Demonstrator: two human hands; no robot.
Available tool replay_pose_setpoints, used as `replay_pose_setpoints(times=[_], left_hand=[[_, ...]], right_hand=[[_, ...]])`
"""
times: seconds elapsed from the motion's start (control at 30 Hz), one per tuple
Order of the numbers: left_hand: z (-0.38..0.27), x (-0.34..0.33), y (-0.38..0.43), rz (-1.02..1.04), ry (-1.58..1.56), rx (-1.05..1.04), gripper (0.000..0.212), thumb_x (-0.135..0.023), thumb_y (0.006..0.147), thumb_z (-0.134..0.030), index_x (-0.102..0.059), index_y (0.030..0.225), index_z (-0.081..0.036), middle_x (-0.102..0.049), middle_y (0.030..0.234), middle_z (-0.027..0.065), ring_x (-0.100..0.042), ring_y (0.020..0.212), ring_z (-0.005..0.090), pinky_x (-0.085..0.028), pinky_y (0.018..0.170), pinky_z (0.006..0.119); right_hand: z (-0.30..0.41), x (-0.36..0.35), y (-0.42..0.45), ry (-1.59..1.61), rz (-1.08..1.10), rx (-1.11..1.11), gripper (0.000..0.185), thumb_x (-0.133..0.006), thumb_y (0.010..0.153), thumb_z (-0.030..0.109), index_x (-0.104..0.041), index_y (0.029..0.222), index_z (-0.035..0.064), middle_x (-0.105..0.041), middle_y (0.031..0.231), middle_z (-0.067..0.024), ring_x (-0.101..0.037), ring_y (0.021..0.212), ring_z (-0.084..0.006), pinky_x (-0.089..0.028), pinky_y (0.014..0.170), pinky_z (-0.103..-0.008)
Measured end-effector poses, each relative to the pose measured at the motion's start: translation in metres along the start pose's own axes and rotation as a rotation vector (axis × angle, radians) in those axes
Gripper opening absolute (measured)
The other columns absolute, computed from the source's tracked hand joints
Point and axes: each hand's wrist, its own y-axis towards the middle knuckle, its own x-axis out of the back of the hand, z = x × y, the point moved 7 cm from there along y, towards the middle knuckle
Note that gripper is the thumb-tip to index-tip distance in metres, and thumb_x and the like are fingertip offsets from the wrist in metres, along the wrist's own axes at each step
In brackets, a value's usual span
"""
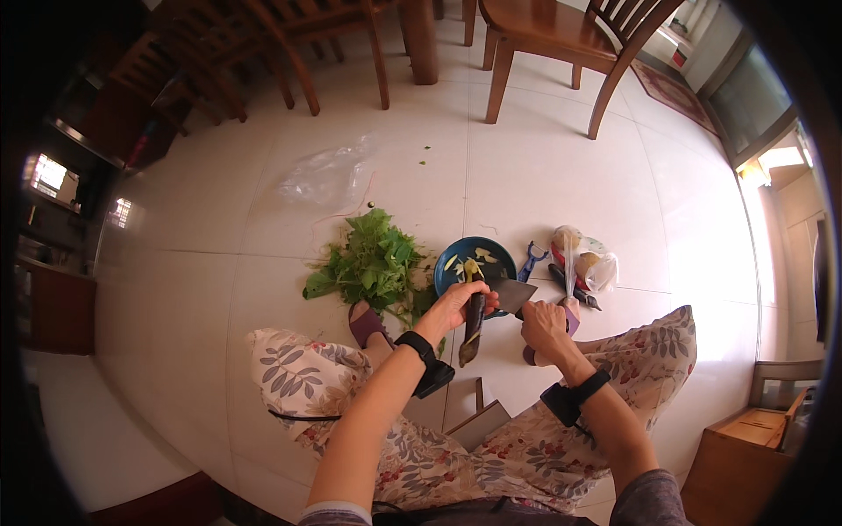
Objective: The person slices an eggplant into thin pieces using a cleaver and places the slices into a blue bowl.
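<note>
My left hand (pixel 463 304) is closed around a dark, long eggplant (pixel 474 322) over the near side of a blue bowl (pixel 445 258). The eggplant's end towards the bowl shows pale, cut flesh. My right hand (pixel 547 323) grips the handle of a cleaver (pixel 515 295), its broad blade just right of the eggplant. Whether the blade touches the eggplant I cannot tell. Several pale slices (pixel 483 254) lie in the bowl.
A heap of leafy greens (pixel 375 263) lies left of the bowl. To the right are a blue peeler (pixel 531 262), another dark eggplant (pixel 591 300) and a plastic bag with round produce (pixel 597 269). A clear plastic bag (pixel 325 174) and wooden chairs (pixel 546 33) stand farther off.
</note>
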Motion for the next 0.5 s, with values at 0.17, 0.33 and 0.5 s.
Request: replay_pose_setpoints(times=[0.17,0.33,0.5], left_hand=[[0.025,0.035,0.064,-0.183,-0.014,-0.047,0.021,-0.067,0.075,-0.013,-0.06,0.086,0.005,-0.064,0.081,0.0158,-0.064,0.071,0.0245,-0.057,0.066,0.036],[0.012,0.082,0.094,-0.415,0.327,-0.077,0.021,-0.068,0.071,-0.009,-0.057,0.08,0.006,-0.059,0.076,0.0133,-0.059,0.066,0.0239,-0.047,0.059,0.036],[0.017,0.115,0.113,-0.551,0.608,0.034,0.022,-0.069,0.074,-0.009,-0.057,0.085,0.006,-0.06,0.08,0.0142,-0.061,0.073,0.0266,-0.046,0.065,0.038]], right_hand=[[-0.005,-0.004,0.001,0.027,-0.061,-0.003,0.012,-0.061,0.073,0.011,-0.062,0.08,0.0008,-0.064,0.077,-0.02,-0.064,0.075,-0.0352,-0.049,0.064,-0.0441],[-0.018,-0.003,0.0,-0.038,0.098,-0.167,0.014,-0.063,0.071,0.005,-0.062,0.085,0.0034,-0.065,0.085,-0.0162,-0.066,0.082,-0.0294,-0.05,0.068,-0.0378],[-0.022,0.002,0.007,-0.06,0.155,-0.24,0.018,-0.065,0.071,0.005,-0.059,0.088,0.0029,-0.065,0.09,-0.0156,-0.066,0.084,-0.028,-0.051,0.07,-0.0361]])
